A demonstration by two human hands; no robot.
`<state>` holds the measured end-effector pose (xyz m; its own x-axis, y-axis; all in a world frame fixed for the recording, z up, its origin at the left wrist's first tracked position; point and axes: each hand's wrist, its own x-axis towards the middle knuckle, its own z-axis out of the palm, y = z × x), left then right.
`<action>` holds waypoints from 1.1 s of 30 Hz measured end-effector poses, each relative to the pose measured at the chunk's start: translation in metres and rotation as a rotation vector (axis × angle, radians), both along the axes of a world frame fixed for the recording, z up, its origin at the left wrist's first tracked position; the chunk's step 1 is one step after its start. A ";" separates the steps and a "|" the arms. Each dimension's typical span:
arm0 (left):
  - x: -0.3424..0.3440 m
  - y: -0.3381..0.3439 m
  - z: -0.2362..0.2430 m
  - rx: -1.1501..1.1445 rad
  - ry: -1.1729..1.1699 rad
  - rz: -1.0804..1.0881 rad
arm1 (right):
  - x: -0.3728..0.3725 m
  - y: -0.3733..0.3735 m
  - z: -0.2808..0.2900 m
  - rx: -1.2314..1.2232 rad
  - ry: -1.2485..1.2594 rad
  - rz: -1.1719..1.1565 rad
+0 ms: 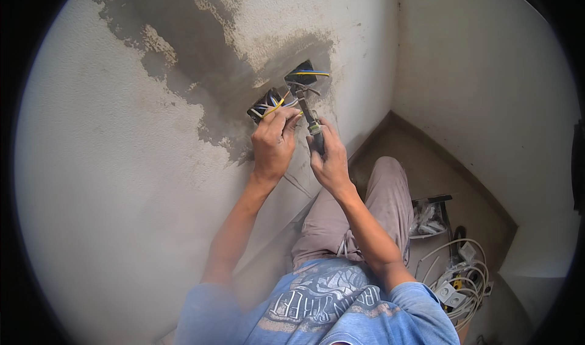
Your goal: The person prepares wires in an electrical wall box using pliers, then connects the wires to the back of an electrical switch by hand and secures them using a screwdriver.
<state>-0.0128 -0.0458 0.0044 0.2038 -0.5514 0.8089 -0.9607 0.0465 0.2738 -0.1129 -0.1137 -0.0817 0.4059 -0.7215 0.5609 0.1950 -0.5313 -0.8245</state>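
Observation:
Two dark square wall boxes sit in a grey plastered patch. From the lower-left wall box (pixel 251 113) come several white, blue, yellow and dark wires. A blue wire and a yellow wire (pixel 320 73) stick out of the upper-right wall box (pixel 300 68). My left hand (pixel 272 147) is closed just below the lower box, thumb and fingers pinching a yellow wire (pixel 272 110). Beside it, my right hand (pixel 332 159) grips a dark-handled tool (pixel 316 139) with a greenish collar. Its long grey head points up toward the wires between the boxes; its exact kind is unclear.
On the floor to my right lies a black-edged tray (pixel 430 220) with small pale parts in plastic. Near it are a coiled white cable (pixel 484 266) and several white sockets (pixel 450 295). My bent knees (pixel 389 186) are close to the wall, by the room's corner.

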 end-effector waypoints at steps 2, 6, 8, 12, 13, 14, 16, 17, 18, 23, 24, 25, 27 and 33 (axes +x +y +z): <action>0.001 0.000 -0.002 -0.014 0.003 -0.004 | 0.001 0.000 -0.002 -0.019 0.005 -0.026; 0.001 -0.001 -0.004 -0.045 -0.002 -0.006 | 0.008 -0.001 -0.007 -0.049 -0.027 -0.044; 0.002 -0.001 -0.005 -0.048 -0.006 -0.003 | 0.008 -0.001 -0.008 -0.055 -0.022 -0.045; 0.002 0.000 -0.006 -0.038 -0.024 0.005 | 0.008 0.000 -0.011 -0.028 -0.007 -0.022; 0.001 -0.001 -0.005 -0.038 -0.033 0.007 | 0.008 0.000 -0.012 -0.020 -0.003 -0.014; 0.001 -0.001 -0.005 -0.033 -0.030 0.007 | 0.009 0.000 -0.014 -0.024 -0.016 -0.010; 0.000 -0.001 -0.004 -0.025 -0.024 0.006 | 0.009 -0.001 -0.015 -0.035 -0.042 -0.006; 0.001 -0.001 -0.004 -0.016 -0.028 0.015 | 0.009 -0.001 -0.014 -0.074 -0.050 -0.029; 0.002 -0.001 -0.005 -0.007 -0.031 0.023 | 0.008 -0.001 -0.012 -0.113 -0.058 -0.054; -0.002 -0.001 -0.002 0.005 -0.041 0.032 | 0.004 -0.001 -0.011 0.113 -0.155 0.222; -0.002 0.000 -0.001 0.012 -0.042 0.029 | 0.002 -0.002 -0.009 0.155 -0.146 0.263; -0.001 0.000 -0.001 0.020 -0.042 0.027 | 0.002 -0.004 -0.010 0.142 -0.128 0.253; -0.001 0.000 -0.002 0.019 -0.029 0.033 | 0.002 -0.008 -0.011 0.062 -0.082 0.180; 0.002 0.001 -0.006 0.017 -0.007 0.049 | 0.001 -0.009 -0.003 -0.092 -0.002 0.012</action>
<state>-0.0103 -0.0449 -0.0012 0.2252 -0.5547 0.8010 -0.9636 -0.0055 0.2672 -0.1116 -0.1222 -0.0847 0.4128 -0.6620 0.6256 0.2030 -0.6027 -0.7717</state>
